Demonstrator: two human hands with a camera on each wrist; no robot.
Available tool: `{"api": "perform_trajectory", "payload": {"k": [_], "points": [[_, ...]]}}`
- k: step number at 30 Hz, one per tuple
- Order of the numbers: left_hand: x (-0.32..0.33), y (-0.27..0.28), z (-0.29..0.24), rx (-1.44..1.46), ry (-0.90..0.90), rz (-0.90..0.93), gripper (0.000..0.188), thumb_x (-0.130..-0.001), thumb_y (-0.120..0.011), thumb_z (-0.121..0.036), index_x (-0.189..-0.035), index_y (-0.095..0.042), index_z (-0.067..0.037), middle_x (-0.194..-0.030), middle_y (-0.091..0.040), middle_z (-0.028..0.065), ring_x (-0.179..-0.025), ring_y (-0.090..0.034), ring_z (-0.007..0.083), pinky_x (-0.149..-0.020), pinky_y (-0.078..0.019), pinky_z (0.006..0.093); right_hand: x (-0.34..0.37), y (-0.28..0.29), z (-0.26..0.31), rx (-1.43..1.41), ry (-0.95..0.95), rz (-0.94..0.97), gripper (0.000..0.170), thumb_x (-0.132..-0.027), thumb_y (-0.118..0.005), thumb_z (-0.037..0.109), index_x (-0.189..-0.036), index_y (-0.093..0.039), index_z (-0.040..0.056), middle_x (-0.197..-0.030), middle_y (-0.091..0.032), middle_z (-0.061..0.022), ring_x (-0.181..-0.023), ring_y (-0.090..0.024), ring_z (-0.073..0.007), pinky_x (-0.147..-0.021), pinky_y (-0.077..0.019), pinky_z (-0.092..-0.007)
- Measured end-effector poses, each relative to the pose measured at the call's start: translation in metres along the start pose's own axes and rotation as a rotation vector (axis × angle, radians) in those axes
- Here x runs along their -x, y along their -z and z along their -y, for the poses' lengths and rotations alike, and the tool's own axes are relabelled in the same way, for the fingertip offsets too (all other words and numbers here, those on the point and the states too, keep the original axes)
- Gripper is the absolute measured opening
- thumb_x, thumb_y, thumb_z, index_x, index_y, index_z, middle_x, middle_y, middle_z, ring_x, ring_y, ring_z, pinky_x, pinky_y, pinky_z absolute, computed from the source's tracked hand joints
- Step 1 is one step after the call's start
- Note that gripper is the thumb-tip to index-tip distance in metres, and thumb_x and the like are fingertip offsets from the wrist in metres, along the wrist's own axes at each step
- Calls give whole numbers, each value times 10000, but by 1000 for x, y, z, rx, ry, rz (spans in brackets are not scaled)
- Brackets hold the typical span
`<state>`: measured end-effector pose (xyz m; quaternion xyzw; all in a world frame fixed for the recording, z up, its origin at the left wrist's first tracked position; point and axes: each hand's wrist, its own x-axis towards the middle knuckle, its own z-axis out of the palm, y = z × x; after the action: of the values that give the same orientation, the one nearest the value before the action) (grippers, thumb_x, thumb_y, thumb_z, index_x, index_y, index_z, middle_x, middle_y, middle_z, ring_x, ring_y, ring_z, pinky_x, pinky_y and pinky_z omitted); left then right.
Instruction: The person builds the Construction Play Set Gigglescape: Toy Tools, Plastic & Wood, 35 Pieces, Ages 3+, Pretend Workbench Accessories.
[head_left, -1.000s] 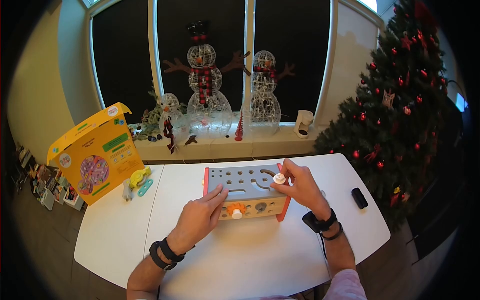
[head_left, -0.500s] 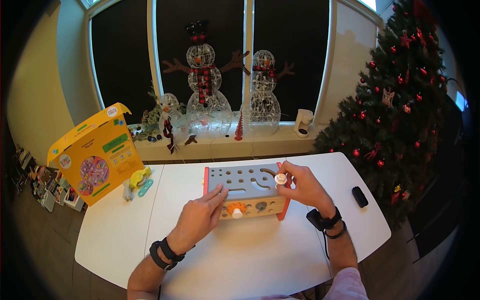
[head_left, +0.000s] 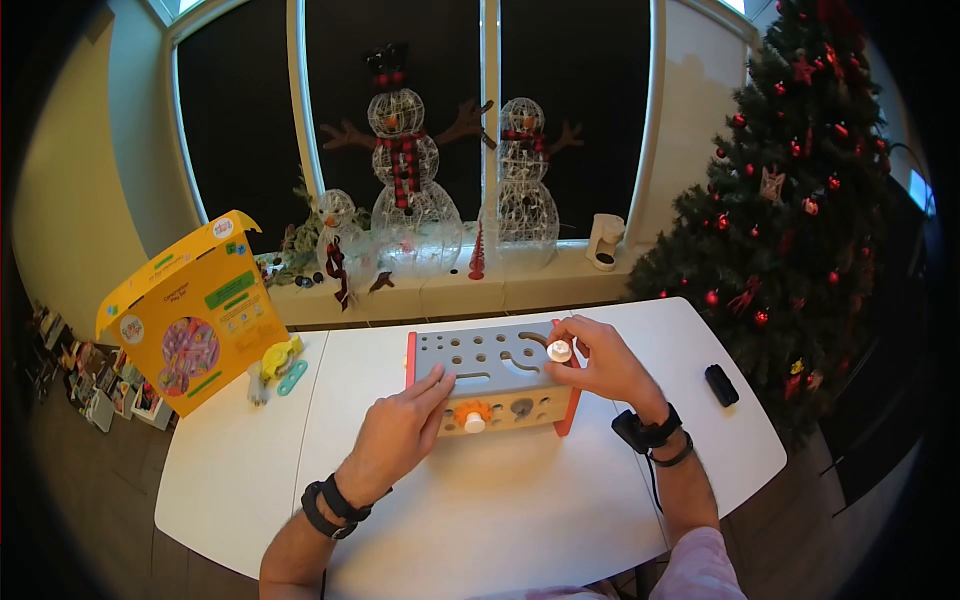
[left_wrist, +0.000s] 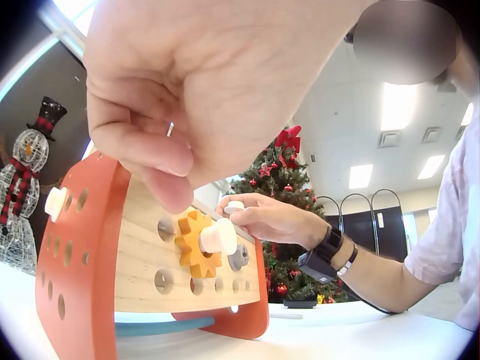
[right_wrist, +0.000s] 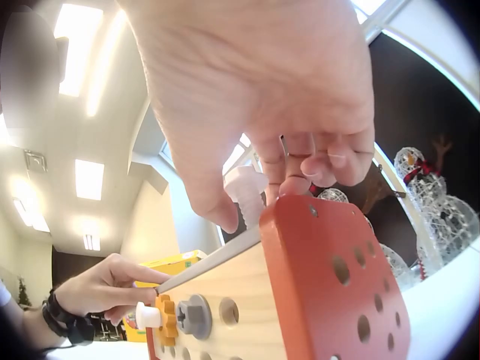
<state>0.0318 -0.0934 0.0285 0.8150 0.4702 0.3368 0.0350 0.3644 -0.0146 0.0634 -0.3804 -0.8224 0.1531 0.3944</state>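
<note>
The toy workbench [head_left: 505, 388] stood on the smooth white table [head_left: 500, 510], its front a panel of pale, grained wood with round holes. Its flat gray top [head_left: 495, 368] was cut with round holes and curved and straight slots, and the end boards [right_wrist: 322, 277] were painted a smooth red. A toothed orange gear [left_wrist: 187, 244] sat on the front behind a round-headed white peg [left_wrist: 218, 238], beside a gray screw [right_wrist: 196, 318] with a cross-slotted head.

The hands were apart. The right hand [head_left: 606, 368] pinched a white bolt [right_wrist: 247, 184] between thumb and fingers, its ridged shank pointing down at the right end of the top; whether it had entered a hole I cannot tell. The left hand [head_left: 397, 430] rested its fingers on the top's near left part.

Compared with half a second earlier, the head view had shifted slightly, while the left hand kept its place and the right hand kept its pinch on the bolt
</note>
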Motion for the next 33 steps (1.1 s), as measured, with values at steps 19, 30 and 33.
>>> {"api": "perform_trajectory", "payload": {"k": [19, 30, 33], "points": [[-1, 1, -1, 13, -12, 20, 380, -1056, -691, -83, -1429, -709, -14, -1458, -705, 253, -624, -784, 255, -776, -667, 377, 0, -3, -4, 50, -97, 104, 252, -855, -847, 167, -978, -683, 22, -849, -602, -59, -742, -538, -171, -683, -453, -329], [-1, 1, -1, 9, -11, 15, 385, -1053, -698, -91, -1432, -711, -23, -1464, -705, 240, -634, -785, 252, -769, -667, 376, 0, 0, -2, -88, -74, 64, 248, -839, -835, 179, -962, -668, 44, -940, -629, -81, -798, -576, -210, -723, -490, -364], [-1, 1, 0, -6, -11, 16, 387, -1050, -703, -97, -1431, -713, -27, -1465, -707, 234, -655, -791, 260, -778, -667, 380, 2, -3, -20, -71, -62, 69, 245, -837, -837, 167, -955, -662, 42, -919, -602, -79, -792, -563, -216, -728, -488, -366]]}}
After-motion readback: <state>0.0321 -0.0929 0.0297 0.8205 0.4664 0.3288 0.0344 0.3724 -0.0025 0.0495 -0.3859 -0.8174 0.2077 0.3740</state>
